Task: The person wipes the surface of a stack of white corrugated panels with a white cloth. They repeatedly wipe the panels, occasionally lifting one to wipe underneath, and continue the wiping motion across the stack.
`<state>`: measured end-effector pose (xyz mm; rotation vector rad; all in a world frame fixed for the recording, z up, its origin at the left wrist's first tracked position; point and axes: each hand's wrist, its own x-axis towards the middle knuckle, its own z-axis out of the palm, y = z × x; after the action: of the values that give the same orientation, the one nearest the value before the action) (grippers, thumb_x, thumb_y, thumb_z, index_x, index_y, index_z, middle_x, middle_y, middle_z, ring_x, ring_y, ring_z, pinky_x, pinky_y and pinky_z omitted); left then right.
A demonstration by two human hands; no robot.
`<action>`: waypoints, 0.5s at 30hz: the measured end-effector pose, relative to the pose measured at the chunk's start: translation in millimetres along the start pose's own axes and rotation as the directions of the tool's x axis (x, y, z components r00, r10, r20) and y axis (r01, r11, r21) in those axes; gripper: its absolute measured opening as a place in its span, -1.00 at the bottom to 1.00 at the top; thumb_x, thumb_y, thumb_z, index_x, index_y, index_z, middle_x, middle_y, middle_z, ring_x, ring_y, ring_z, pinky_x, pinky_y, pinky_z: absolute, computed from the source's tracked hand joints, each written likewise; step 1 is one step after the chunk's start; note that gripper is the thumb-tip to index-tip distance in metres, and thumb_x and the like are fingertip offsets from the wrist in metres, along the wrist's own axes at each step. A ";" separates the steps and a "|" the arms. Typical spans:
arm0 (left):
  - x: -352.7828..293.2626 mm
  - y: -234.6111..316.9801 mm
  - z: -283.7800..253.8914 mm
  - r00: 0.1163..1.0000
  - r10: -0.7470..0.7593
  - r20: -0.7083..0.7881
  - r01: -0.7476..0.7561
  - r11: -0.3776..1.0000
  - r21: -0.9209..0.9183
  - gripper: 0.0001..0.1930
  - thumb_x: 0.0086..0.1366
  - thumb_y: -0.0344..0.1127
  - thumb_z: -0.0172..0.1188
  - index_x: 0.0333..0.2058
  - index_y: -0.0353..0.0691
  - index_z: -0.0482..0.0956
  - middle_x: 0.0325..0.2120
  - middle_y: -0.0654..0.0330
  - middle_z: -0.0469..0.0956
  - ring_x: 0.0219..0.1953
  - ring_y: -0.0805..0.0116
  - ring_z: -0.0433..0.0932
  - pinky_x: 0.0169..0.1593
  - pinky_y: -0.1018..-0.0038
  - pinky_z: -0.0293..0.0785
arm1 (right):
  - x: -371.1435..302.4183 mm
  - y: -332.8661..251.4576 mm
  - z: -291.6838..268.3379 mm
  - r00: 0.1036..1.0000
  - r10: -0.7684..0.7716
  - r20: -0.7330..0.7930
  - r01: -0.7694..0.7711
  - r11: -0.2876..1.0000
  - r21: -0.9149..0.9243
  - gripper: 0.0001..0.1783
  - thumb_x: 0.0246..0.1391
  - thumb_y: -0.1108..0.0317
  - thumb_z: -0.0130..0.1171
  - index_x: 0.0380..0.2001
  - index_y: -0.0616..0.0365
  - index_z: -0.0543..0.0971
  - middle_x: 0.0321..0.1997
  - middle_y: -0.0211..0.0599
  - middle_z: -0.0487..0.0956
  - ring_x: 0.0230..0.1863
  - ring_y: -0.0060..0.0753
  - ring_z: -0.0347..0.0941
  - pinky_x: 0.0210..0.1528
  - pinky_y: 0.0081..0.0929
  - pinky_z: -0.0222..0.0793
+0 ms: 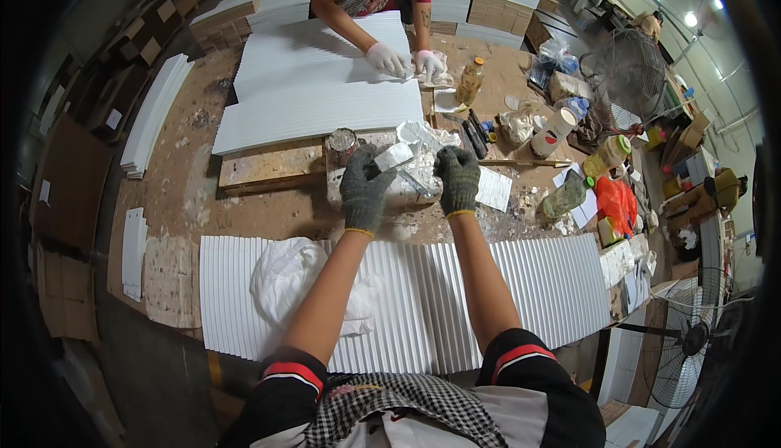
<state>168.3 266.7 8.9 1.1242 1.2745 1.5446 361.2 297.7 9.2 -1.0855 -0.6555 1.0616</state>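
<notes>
My left hand point(364, 192), in a grey knit glove, is closed on a small flat white rectangular piece point(394, 156) that sticks out past the fingertips. My right hand point(458, 180), gloved alike, has its fingers curled in at the edge of a white paste heap point(416, 135); anything inside them is hidden. Both hands are over a paste-smeared white block point(346, 192). A thin grey strip point(417, 183) lies on that block between them. Beside my left hand stands an open tin point(342, 141). Ribbed white panels point(407, 310) lie before me, with a crumpled white cloth point(289, 281) on top.
Across the table, a person in white gloves point(388, 60) works at white ribbed sheets point(325, 98). To the right are an amber bottle point(470, 82), a white cup point(555, 132), a greenish bottle point(567, 196) and a red plastic bag point(616, 206). White strips point(157, 115) lie left.
</notes>
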 end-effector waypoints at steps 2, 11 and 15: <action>2.0 -0.3 -6.7 0.999 0.050 -0.009 -0.049 0.994 0.097 -0.44 0.22 -0.51 0.57 0.18 -0.22 0.58 0.03 0.21 0.69 0.03 0.38 0.67 0.15 0.38 0.64 | 32.1 -4.9 0.5 0.995 0.016 0.098 -0.010 0.998 -0.064 -0.79 0.34 0.34 0.36 -0.18 0.30 0.67 -0.40 -0.30 0.66 -0.46 -0.45 0.56 -0.36 -0.43 0.57; -30.8 33.2 -36.9 1.000 0.016 -0.019 -0.016 1.000 0.002 -0.48 0.24 -0.51 0.52 0.17 -0.24 0.59 0.02 0.24 0.68 0.05 0.42 0.65 0.17 0.39 0.61 | 123.5 30.8 -11.6 0.956 0.236 0.175 -0.164 0.922 -0.349 -0.72 0.31 0.24 0.43 -0.08 0.23 0.74 -0.33 -0.27 0.72 -0.47 -0.43 0.56 -0.39 -0.45 0.52; -48.1 47.5 -51.0 0.996 0.091 -0.013 -0.088 0.987 0.134 -0.39 0.22 -0.51 0.55 0.25 -0.21 0.58 0.09 0.24 0.61 0.10 0.36 0.58 0.22 0.38 0.56 | 82.9 12.6 -35.6 0.893 -0.331 0.306 0.444 0.532 -0.721 -0.50 0.29 0.23 0.45 0.21 0.24 0.70 -0.03 -0.22 0.79 -0.04 -0.29 0.68 0.08 -0.31 0.61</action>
<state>129.4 200.6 44.9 1.2689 1.3735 1.5576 418.7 361.7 -20.6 -1.5113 -1.4940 0.4130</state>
